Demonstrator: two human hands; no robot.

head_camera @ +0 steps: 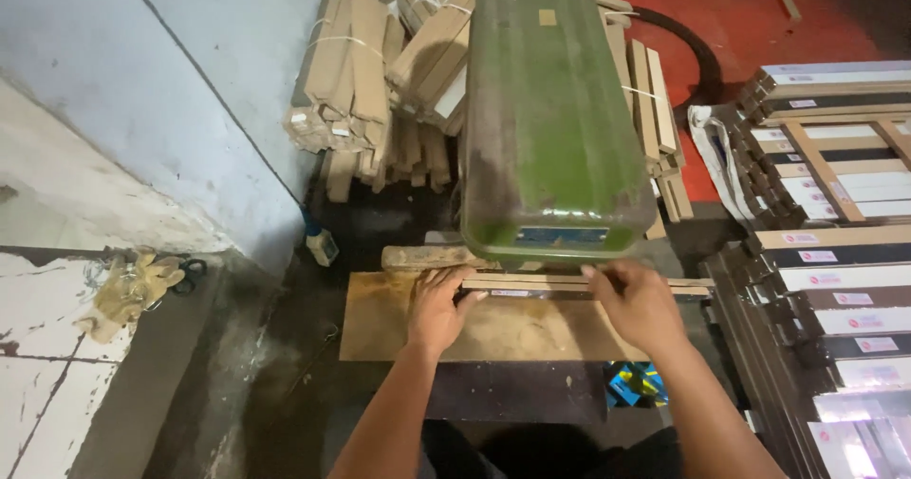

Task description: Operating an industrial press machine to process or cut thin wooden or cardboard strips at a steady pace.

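A thin stack of long flat strips [531, 287] lies across a brown board [380, 332] under the front of a big green machine housing [546, 109]. My left hand [438, 306] presses down on the strips' left part, fingers curled over their edge. My right hand [634, 301] grips the same strips further right, fingertips at the machine's lower edge. The strips' right end [697, 287] sticks out past my right hand. A worn wooden block [418, 256] sits just behind the strips on the left.
Bundles of tied cardboard-coloured strips [356, 71] are piled behind the machine. Stacks of dark and white boxed pieces [835, 280] fill the right side. A rag and scissors [142, 285] lie on the white ledge at left. A blue-white wall [190, 81] rises at left.
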